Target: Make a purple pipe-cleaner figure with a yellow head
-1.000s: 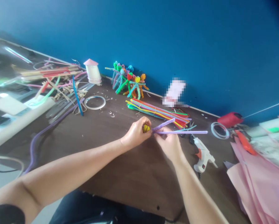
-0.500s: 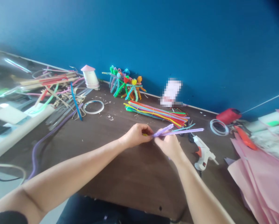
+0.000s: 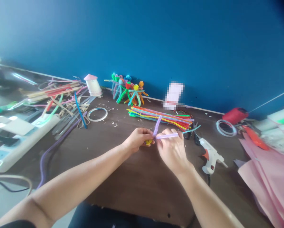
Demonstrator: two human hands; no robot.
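Between both hands is a purple pipe cleaner figure [image 3: 157,125] with a yellow part [image 3: 148,142] at its near end. My left hand [image 3: 141,139] pinches it by the yellow part. One twisted purple length points up and away from the fingers; a straight purple stem runs to the right. My right hand [image 3: 171,147] is closed on that straight stem, its thumb close to the joint. Just beyond the hands lies a bundle of coloured pipe cleaners [image 3: 160,117]. Finished pipe cleaner figures [image 3: 127,90] stand behind it near the wall.
To the right lie a white glue gun [image 3: 211,155], dark-handled scissors [image 3: 196,136], a clear ring [image 3: 226,128] and pink sheets [image 3: 258,171]. On the left are a power strip [image 3: 37,136], loose sticks [image 3: 53,90], a ring [image 3: 97,114] and a small white tower [image 3: 93,86].
The twisted purple length has swung from pointing right to pointing up and away. My right hand has turned and now grips the straight stem further along. The yellow part shows more.
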